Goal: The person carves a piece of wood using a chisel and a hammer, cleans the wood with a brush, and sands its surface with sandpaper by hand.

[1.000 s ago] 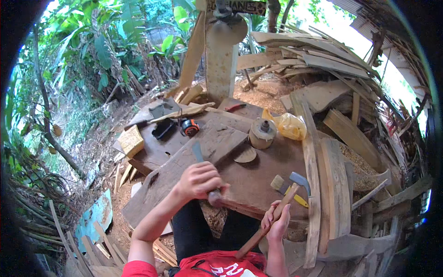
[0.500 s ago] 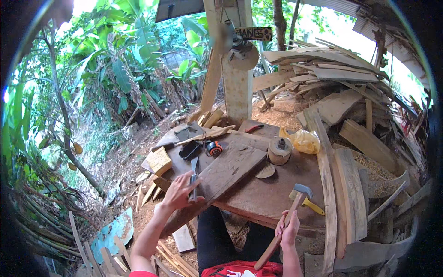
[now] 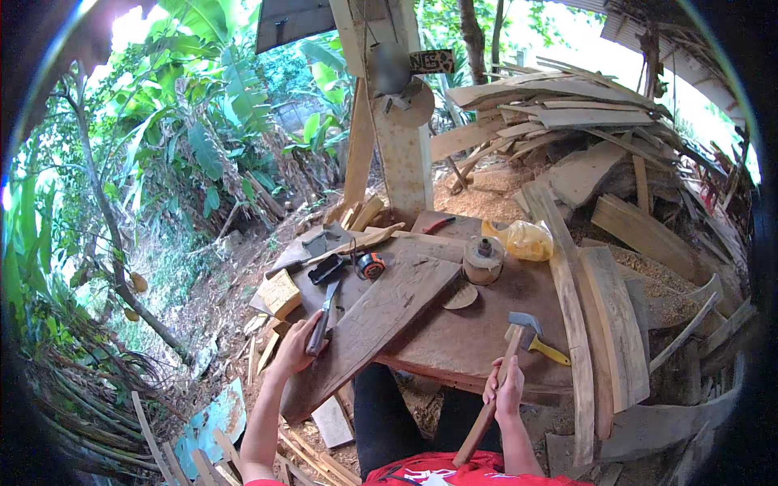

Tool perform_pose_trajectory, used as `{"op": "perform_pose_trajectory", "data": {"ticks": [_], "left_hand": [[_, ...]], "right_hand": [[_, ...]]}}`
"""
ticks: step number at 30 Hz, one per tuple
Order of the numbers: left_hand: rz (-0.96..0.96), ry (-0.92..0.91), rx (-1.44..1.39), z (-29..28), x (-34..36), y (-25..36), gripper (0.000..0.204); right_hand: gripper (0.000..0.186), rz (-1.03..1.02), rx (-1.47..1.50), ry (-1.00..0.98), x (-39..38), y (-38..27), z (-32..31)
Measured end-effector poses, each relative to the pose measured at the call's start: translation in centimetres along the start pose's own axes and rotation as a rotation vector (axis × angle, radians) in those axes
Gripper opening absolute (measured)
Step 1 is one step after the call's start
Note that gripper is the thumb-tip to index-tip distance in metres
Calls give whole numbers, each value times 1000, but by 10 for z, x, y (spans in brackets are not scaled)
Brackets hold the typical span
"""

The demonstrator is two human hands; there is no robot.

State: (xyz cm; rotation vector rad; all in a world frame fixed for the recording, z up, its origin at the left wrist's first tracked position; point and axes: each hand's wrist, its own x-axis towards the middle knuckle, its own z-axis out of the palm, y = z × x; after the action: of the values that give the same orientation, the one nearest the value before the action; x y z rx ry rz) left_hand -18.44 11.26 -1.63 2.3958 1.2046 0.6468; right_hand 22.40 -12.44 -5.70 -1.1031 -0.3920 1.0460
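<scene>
My left hand (image 3: 297, 343) is at the table's left, with its fingers on the handle of a flat-bladed steel chisel (image 3: 329, 300), beside a slanting, worn plank (image 3: 389, 312). My right hand (image 3: 503, 386) grips the long wooden handle of a hammer-like tool (image 3: 523, 321) with a blue-grey head, held upright-slanting over my lap. Beside that head lies a brush with a yellow handle (image 3: 548, 351). A black and orange tape measure (image 3: 369, 264) and a black tray-like item (image 3: 326, 269) sit behind the chisel.
On the worn table (image 3: 450, 352) are a cylindrical block with a metal centre (image 3: 483, 266), a yellow plastic bag (image 3: 527, 239), red-handled pliers (image 3: 438, 223) and a pale wooden block (image 3: 280, 296). Long boards (image 3: 612, 340) line the right; a timber pile (image 3: 559, 113) and post (image 3: 401, 174) stand behind.
My left hand has carried the chisel left, from over the plank to the table beside it. My right hand still grips the tool. The whole view has shifted slightly as my head moved.
</scene>
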Motion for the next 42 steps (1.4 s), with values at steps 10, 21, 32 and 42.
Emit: {"op": "perform_pose_trajectory", "data": {"ticks": [10, 21, 32, 42], "left_hand": [[-302, -188, -260, -16, -5, 6, 65], [-65, 501, 140, -4, -76, 79, 46], [-251, -121, -799, 129, -85, 232, 54], [-548, 79, -850, 96, -121, 166, 13]], "right_hand": [[52, -5, -26, -12, 1, 2, -3], [43, -42, -143, -220, -22, 3, -8], [53, -295, -80, -397, -5, 9, 122], [38, -506, -1333, 197, 30, -107, 10]]}}
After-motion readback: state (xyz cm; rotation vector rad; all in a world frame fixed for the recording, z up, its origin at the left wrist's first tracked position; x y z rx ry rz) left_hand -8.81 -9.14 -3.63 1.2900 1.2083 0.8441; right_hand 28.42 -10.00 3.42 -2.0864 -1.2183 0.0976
